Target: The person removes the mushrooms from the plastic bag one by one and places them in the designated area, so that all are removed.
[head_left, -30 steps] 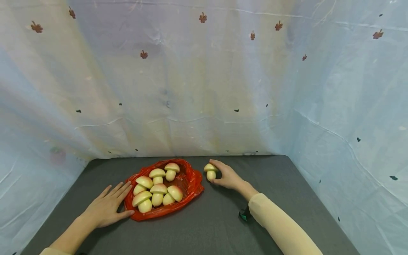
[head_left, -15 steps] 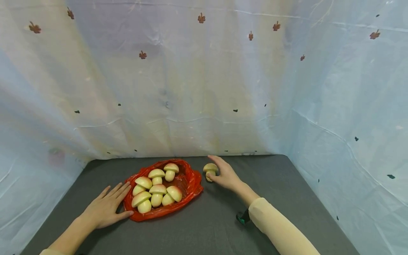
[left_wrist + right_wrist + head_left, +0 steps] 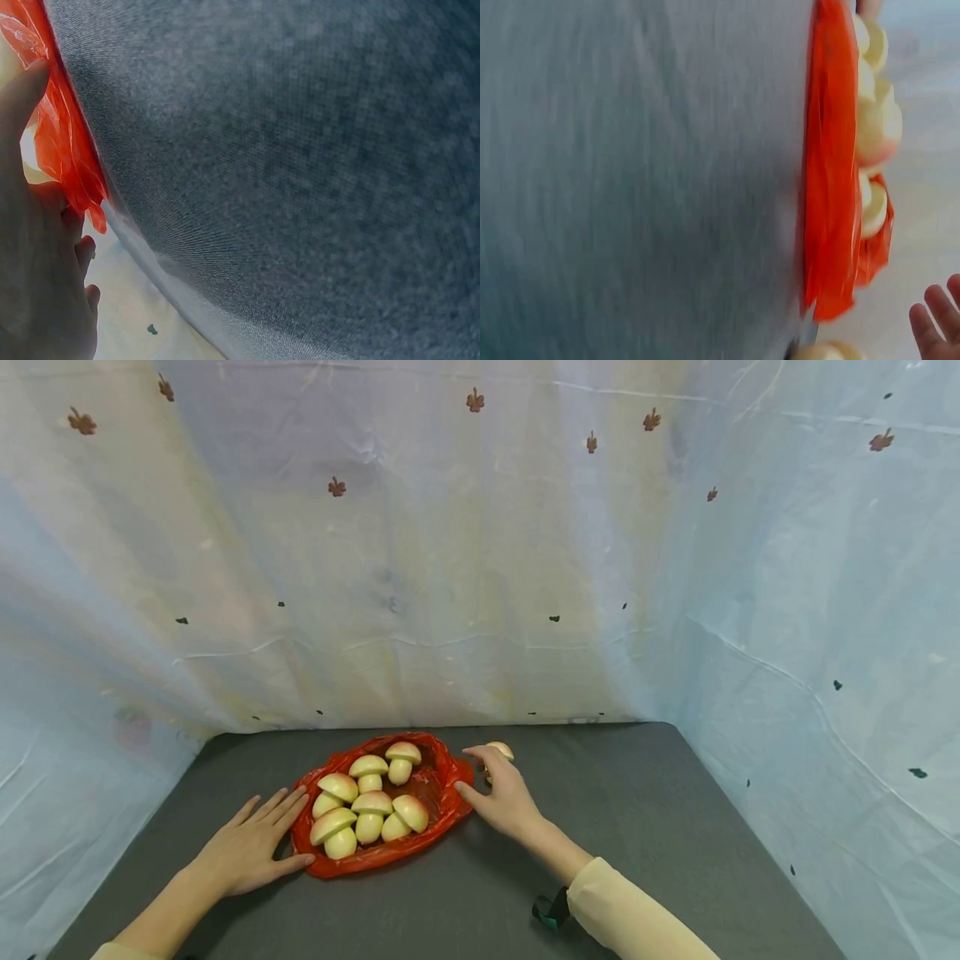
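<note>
Pale-yellow mushroom shapes point(image 3: 372, 802), six, sit in a red plastic bag point(image 3: 382, 858) near the far edge of the grey counter point(image 3: 675, 835). Probably light, firm, smooth: pinch stems. Left hand point(image 3: 251, 852) lies spread against the bag; right hand point(image 3: 506, 797), thumb parted, empty, partly hides a seventh point(image 3: 502, 749).

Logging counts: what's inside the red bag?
Six mushroom-shaped pieces show inside the red bag. In the head view, some of its interior shows bare toward the right; anything underneath the pieces is covered.
</note>
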The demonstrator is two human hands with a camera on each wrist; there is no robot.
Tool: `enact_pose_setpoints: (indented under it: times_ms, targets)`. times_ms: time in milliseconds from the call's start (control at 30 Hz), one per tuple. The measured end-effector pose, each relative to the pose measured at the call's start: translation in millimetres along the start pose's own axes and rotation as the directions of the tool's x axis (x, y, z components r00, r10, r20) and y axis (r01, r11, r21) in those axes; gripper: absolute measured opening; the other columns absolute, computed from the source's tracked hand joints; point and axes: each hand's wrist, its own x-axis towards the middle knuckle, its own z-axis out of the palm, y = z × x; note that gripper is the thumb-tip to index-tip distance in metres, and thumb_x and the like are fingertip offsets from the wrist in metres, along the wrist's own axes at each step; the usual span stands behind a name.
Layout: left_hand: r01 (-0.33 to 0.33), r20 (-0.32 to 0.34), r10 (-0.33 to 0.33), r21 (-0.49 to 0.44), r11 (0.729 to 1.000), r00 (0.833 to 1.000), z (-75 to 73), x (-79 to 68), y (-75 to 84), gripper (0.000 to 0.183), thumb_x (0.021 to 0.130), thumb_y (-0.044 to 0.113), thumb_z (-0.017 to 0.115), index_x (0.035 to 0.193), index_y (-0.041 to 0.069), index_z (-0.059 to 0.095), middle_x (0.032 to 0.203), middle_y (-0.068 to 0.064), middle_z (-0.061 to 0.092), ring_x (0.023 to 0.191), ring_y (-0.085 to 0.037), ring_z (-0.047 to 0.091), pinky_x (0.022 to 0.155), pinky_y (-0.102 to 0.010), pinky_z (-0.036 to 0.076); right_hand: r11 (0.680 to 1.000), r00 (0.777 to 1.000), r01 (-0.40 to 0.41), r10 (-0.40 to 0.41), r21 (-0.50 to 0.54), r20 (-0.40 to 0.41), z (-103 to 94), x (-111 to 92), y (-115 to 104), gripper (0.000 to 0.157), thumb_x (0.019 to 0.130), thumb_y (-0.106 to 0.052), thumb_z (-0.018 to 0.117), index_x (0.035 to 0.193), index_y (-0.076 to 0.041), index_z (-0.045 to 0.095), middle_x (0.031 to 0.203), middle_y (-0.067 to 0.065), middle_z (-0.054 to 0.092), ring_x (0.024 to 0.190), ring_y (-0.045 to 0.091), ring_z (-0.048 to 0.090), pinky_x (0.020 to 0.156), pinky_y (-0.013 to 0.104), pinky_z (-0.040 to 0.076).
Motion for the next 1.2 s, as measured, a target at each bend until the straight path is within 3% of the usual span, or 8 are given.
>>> enact_pose_setpoints:
  times_ms: [233, 567, 933, 1200]
  targets:
    - [-0.002, 0.007, 0.002, -0.001, 1.0, 1.0, -0.3, 1.2, -0.3, 0.103, 0.09, 0.078, 0.058, 0.159, 0.004, 0.041, 0.164, -0.017, 0.039, 0.149, -0.043, 0.037, 0.12, -0.067, 0.022, 0.996, 0.993, -0.085, 0.081, 0.042, 0.087, 20.1, -8.1, -25.1, 0.046, 0.097, -0.023, 0.076, 0.137, -0.007, 0.059, 0.13, 0.009, 0.063, 0.112, 0.03, 0.065, 0.09, 0.042, 0.059]
    - [0.0, 0.006, 0.0, 0.004, 1.0, 1.0, -1.9, 1.3, -1.0, 0.104, 0.089, 0.078, 0.059, 0.159, 0.004, 0.041, 0.164, -0.017, 0.04, 0.149, -0.043, 0.037, 0.119, -0.067, 0.023, 0.99, 0.969, -0.143, 0.143, -0.017, 0.202, 47.2, -11.0, -42.3, 0.046, 0.097, -0.034, 0.076, 0.136, -0.014, 0.061, 0.131, 0.003, 0.06, 0.113, 0.022, 0.063, 0.09, 0.03, 0.054]
    - [-0.008, 0.012, 0.008, 0.003, 1.0, 1.0, -1.5, -0.2, 1.5, 0.102, 0.089, 0.076, 0.061, 0.159, 0.004, 0.042, 0.164, -0.017, 0.04, 0.149, -0.043, 0.038, 0.119, -0.067, 0.024, 0.984, 0.958, -0.159, 0.174, -0.083, 0.228, 62.4, -10.7, -46.4, 0.045, 0.096, -0.039, 0.076, 0.133, -0.016, 0.063, 0.134, 0.001, 0.058, 0.119, 0.016, 0.061, 0.094, 0.033, 0.055]
    - [-0.014, 0.01, 0.014, 0.002, 1.0, 1.0, -0.5, 0.0, 0.7, 0.102, 0.089, 0.076, 0.061, 0.159, 0.004, 0.042, 0.163, -0.017, 0.041, 0.149, -0.043, 0.039, 0.118, -0.067, 0.025, 0.979, 0.962, -0.17, 0.19, -0.116, 0.196, 69.7, -5.3, -45.9, 0.046, 0.094, -0.037, 0.078, 0.132, -0.016, 0.063, 0.136, 0.0, 0.058, 0.12, 0.017, 0.06, 0.095, 0.034, 0.056]
